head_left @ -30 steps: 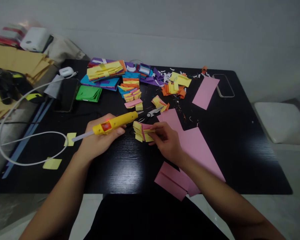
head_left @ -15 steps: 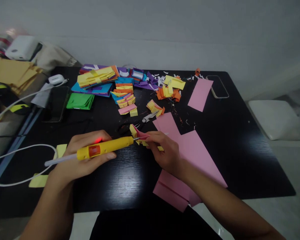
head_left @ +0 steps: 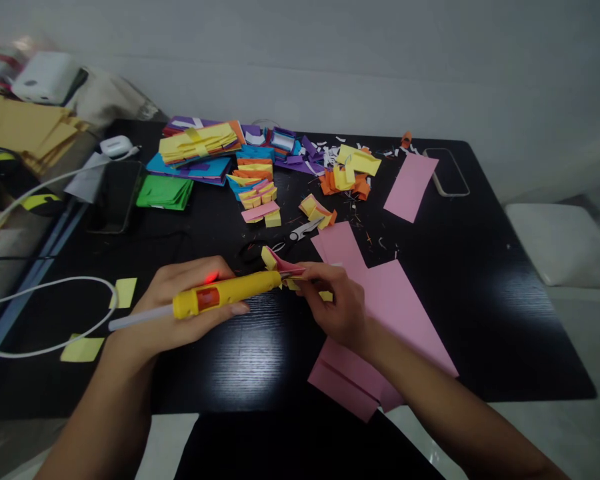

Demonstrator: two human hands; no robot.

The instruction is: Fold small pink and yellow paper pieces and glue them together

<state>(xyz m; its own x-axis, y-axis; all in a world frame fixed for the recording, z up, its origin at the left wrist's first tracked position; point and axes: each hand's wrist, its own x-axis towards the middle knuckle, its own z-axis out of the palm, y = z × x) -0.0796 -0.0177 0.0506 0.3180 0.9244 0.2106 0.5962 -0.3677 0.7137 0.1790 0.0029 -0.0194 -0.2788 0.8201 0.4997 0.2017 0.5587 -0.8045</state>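
Two Careful Grips

Right hand [head_left: 335, 300] is pinching the pink-and-yellow paper [head_left: 276, 262] between closed fingertips; left hand [head_left: 173, 283] is gripping the yellow glue gun [head_left: 240, 289] just beside them. Paper is probably weighing little, creasing easily (best held edgewise).

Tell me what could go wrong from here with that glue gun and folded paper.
The tip of the yellow glue gun in the left hand sits close to the fingers of the right hand; if hot, it might burn them. Stray glue could stick them to the pink-and-yellow folded paper. The white cable loops by two yellow slips, so a tug might shift them.
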